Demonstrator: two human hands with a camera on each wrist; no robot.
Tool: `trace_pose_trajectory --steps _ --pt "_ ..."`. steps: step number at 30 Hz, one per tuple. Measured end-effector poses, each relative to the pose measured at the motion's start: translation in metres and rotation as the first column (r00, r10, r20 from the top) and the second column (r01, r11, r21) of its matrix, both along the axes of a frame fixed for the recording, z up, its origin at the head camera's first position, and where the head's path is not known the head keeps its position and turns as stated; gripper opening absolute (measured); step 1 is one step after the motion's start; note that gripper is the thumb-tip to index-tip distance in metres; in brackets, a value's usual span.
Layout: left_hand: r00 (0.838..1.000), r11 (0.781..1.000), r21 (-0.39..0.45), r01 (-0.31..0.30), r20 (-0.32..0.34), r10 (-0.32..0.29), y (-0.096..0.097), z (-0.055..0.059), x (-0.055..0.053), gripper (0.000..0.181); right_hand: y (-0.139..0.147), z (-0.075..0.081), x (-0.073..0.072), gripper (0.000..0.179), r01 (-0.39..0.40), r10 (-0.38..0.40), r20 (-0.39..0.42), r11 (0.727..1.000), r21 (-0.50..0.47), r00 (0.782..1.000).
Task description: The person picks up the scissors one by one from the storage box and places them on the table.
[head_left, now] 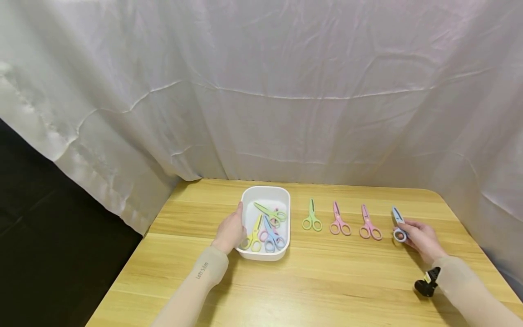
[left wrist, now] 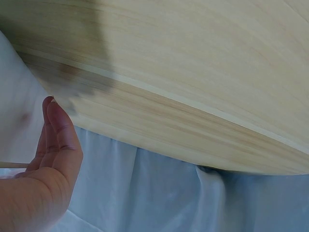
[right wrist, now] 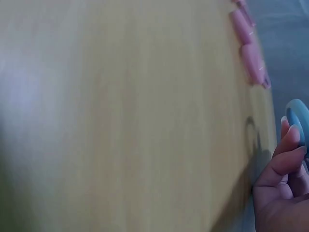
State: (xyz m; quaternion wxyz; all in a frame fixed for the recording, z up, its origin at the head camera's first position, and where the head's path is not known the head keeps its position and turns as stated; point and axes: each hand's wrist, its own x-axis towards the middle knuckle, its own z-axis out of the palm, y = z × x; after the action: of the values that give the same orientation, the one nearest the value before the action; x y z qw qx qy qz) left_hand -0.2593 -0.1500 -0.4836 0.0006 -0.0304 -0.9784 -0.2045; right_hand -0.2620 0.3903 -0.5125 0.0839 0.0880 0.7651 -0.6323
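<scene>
A white plastic bin (head_left: 263,256) holds several scissors: yellow scissors (head_left: 256,234), blue scissors (head_left: 270,234) and green scissors (head_left: 267,211), with pink ones partly hidden beneath. My left hand (head_left: 231,229) rests along the bin's left side; in the left wrist view its extended fingers (left wrist: 62,126) lie against the outer wall. Far to the right, my right hand (head_left: 422,238) pinches light-blue scissors (head_left: 399,234) by the handle, blades pointing away. The right wrist view shows the blue handle loop (right wrist: 298,118) raised off the table, casting a shadow.
Between bin and right hand, green scissors (head_left: 312,218) and two pink scissors (head_left: 337,222) (head_left: 368,225) lie in a row, blades toward the back. The wooden table (head_left: 327,286) ends at a grey curtain (head_left: 286,113). A black device sits at my right wrist.
</scene>
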Motion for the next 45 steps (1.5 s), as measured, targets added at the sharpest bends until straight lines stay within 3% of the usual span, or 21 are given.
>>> trace_pose_trajectory --steps 6,26,28,38,45 --pt "1.000 1.000 0.010 -0.004 0.010 0.004 0.000 0.001 0.001 0.089 0.000 -0.002 -0.001 0.068 -0.006 0.013 -0.030 0.979 0.202 0.999" --pt "1.000 1.000 -0.003 0.004 -0.002 -0.004 0.000 0.002 0.001 0.088 0.003 -0.002 -0.009 0.064 0.004 0.016 -0.046 0.914 0.407 0.999" --pt "1.000 1.000 -0.002 0.004 -0.001 -0.004 0.000 0.001 0.000 0.088 0.004 -0.001 -0.009 0.063 0.005 0.024 -0.059 0.899 0.438 0.998" --pt "1.000 1.000 -0.002 0.002 -0.007 -0.002 0.000 0.000 0.000 0.088 0.006 0.006 -0.008 0.062 0.013 0.076 -0.115 0.776 0.631 0.990" --pt "1.000 1.000 -0.001 0.003 -0.010 -0.003 0.000 0.000 0.000 0.089 0.008 0.007 -0.007 0.062 0.033 0.089 -0.140 0.724 0.689 0.986"
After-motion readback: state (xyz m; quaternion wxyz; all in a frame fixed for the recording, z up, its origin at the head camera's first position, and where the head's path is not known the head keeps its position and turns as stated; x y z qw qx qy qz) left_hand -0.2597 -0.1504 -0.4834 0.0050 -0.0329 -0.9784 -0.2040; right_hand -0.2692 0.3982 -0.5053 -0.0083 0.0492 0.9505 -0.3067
